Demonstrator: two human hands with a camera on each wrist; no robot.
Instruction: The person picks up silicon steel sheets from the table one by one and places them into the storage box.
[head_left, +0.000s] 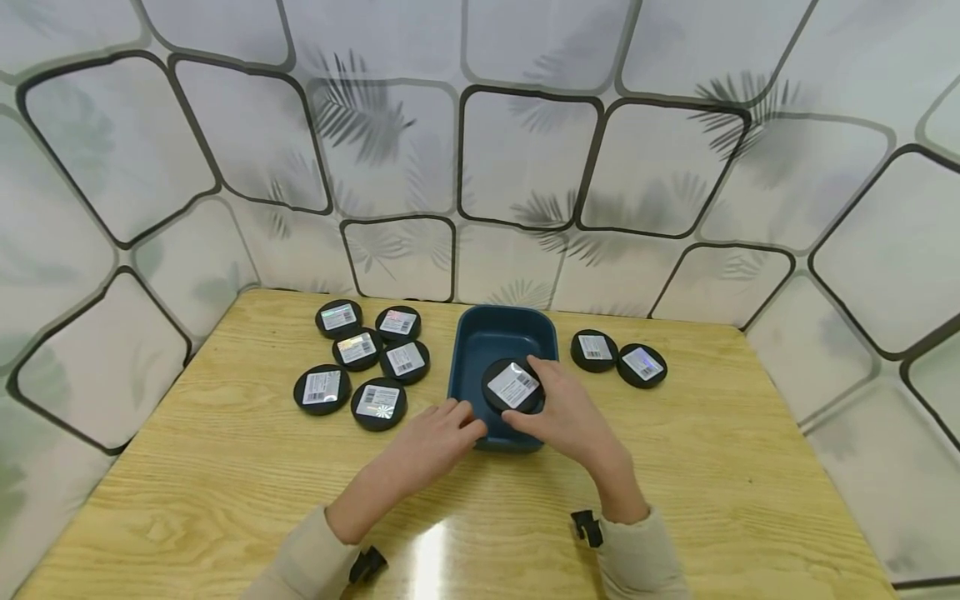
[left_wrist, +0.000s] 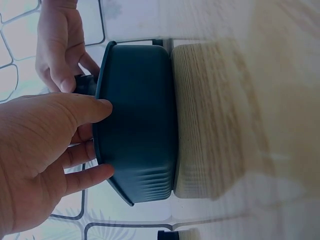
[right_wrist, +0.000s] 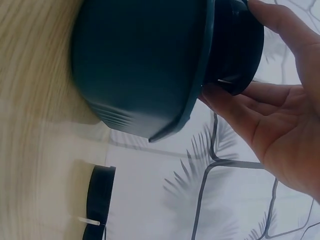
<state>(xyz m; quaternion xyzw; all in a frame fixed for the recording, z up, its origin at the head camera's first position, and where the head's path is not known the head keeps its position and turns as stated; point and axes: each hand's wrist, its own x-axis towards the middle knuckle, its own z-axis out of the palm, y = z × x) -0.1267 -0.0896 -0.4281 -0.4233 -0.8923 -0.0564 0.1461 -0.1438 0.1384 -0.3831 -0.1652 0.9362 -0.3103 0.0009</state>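
A dark teal plastic bin [head_left: 504,321] stands on the wooden table. My left hand [head_left: 438,437] holds its near left rim; in the left wrist view the thumb lies on the outer wall [left_wrist: 140,110] while some fingers reach behind the rim. With thumb and fingers, my right hand [head_left: 573,412] grips a round black container [head_left: 513,386] with a white barcode label on top. The right wrist view shows this container [right_wrist: 237,45] tilted at the bin's rim, its lower part hidden behind the bin wall [right_wrist: 145,60].
Several similar black containers [head_left: 357,348] lie left of the bin. Two more, one [head_left: 594,350] beside the other [head_left: 642,366], lie to its right. A patterned curtain [head_left: 405,150] rises behind the table [head_left: 720,450].
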